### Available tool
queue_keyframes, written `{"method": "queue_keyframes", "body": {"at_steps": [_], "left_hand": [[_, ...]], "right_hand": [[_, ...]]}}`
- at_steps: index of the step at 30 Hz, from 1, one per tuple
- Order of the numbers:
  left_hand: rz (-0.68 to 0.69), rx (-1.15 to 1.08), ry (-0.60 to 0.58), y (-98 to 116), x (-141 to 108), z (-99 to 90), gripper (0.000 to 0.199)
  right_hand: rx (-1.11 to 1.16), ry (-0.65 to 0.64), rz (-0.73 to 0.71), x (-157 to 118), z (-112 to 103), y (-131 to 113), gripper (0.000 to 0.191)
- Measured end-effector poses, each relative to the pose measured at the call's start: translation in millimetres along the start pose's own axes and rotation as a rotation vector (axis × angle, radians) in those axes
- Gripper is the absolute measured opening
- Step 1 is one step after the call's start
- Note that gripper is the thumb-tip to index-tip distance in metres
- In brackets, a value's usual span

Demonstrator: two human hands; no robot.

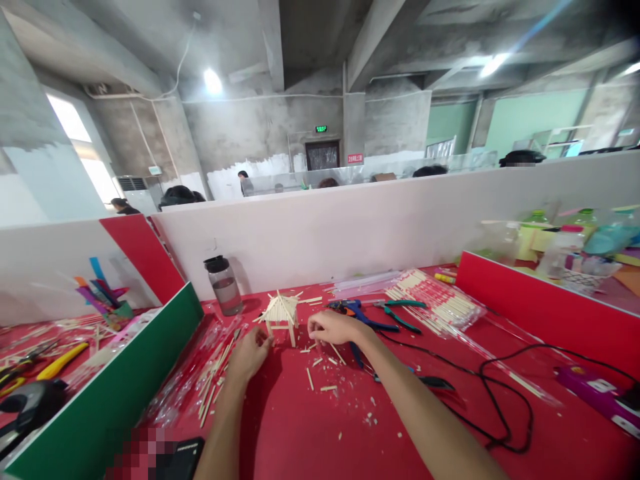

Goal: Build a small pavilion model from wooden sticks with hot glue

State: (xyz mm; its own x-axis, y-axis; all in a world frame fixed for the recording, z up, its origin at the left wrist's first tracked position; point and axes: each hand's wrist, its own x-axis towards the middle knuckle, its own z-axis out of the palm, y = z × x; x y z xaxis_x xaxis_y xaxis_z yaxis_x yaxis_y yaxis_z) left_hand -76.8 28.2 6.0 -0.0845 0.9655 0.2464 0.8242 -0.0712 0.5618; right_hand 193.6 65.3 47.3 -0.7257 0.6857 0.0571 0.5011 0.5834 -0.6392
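A small pavilion of pale wooden sticks (281, 312), with a peaked roof and legs, stands upright on the red table (295, 427). My left hand (251, 350) is just left of its legs, fingers curled together; whatever they hold, if anything, is too small to name. To the right of the pavilion, my right hand (333, 328) hangs over scattered stick pieces with its fingertips pinched. What lies between those fingertips cannot be made out. Short offcuts (329, 388) lie below the right hand.
Loose sticks (213, 383) and clear wrappers lie at left, near a water bottle (226, 287). Green-handled pliers (405, 313), a blue glue gun (367, 317), bagged sticks (440, 303) and a black cable (487, 393) are at right. Green (115, 387) and red (545, 307) dividers flank the workspace.
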Motion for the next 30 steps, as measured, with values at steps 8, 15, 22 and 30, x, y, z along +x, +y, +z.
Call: {"method": "queue_keyframes", "body": {"at_steps": [8, 15, 22, 30], "left_hand": [[0.109, -0.243, -0.127, 0.7, 0.9, 9.6, 0.030], [0.110, -0.136, -0.102, 7.3, -1.5, 10.2, 0.027], [0.073, -0.026, -0.047, 25.2, -7.3, 17.2, 0.021], [0.004, 0.090, -0.053, 45.4, -13.1, 23.5, 0.022]], "right_hand": [[0.073, 0.135, -0.017, 16.1, 25.8, -1.3, 0.017], [0.192, 0.166, 0.075, 16.6, 22.7, 15.7, 0.017], [0.312, 0.104, 0.111, 13.9, 13.7, 34.4, 0.011], [0.337, -0.023, 0.072, 12.5, 9.2, 29.3, 0.017]]}}
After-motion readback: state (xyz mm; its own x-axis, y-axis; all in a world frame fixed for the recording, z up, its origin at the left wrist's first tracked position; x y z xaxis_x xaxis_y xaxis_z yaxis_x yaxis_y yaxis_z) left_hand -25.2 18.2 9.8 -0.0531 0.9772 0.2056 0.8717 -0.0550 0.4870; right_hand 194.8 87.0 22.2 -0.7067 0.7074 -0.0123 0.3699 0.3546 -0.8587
